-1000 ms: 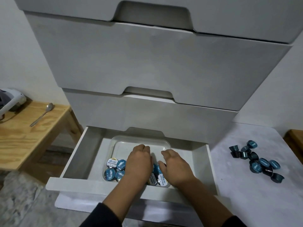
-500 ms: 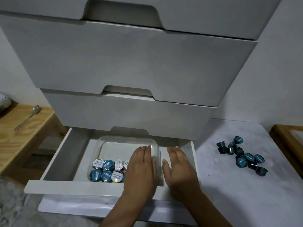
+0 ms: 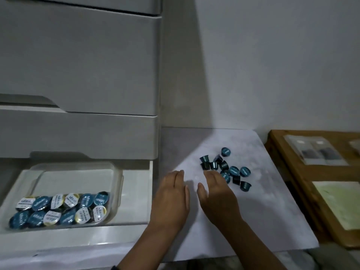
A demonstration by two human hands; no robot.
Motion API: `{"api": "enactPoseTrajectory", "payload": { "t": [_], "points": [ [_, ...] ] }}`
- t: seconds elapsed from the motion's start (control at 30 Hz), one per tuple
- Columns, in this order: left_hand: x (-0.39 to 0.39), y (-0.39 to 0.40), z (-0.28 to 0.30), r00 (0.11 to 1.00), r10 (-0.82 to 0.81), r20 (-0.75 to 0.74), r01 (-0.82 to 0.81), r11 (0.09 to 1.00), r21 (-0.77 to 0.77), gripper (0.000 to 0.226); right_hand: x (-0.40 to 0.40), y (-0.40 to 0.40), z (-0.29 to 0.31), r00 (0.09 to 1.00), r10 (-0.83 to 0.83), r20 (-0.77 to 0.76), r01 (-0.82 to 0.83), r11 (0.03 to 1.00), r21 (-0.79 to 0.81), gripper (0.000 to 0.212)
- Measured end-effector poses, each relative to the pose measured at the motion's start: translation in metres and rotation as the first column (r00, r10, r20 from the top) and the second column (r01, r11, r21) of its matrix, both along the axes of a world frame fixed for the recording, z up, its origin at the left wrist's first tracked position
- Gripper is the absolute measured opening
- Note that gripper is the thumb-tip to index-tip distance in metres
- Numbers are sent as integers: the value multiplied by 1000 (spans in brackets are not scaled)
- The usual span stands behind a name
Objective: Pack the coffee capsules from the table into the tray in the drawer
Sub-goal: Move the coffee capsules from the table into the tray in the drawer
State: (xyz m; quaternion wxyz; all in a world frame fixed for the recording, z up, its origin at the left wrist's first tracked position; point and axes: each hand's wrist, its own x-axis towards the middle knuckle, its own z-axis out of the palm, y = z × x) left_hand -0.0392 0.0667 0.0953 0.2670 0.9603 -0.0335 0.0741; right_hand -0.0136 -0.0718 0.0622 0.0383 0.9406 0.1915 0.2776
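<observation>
Several dark teal coffee capsules (image 3: 226,167) lie in a loose heap on the white table (image 3: 259,207). My right hand (image 3: 218,193) hovers flat over the table with straight fingers, its fingertips at the near edge of the heap and holding nothing. My left hand (image 3: 171,197) is beside it to the left, fingers straight and empty. The clear plastic tray (image 3: 116,178) sits in the open bottom drawer (image 3: 136,203) at the lower left. Two rows of capsules (image 3: 60,209) with blue and white lids fill its near end.
A grey chest of drawers (image 3: 81,65) rises above the open drawer, its upper drawers closed. A wooden board (image 3: 303,172) with papers lies along the table's right side. A white wall stands behind the table.
Both hands have left the tray in the drawer and moved right over the table, toward the heap of capsules. The view has swung right with them.
</observation>
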Motion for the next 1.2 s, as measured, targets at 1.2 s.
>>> {"api": "enactPoseTrajectory", "payload": {
  "t": [1.2],
  "points": [
    [120, -121, -94, 927, 211, -310, -323, 869, -374, 23, 79, -124, -79, 726, 132, -675, 293, 828, 478, 23]
  ]
}}
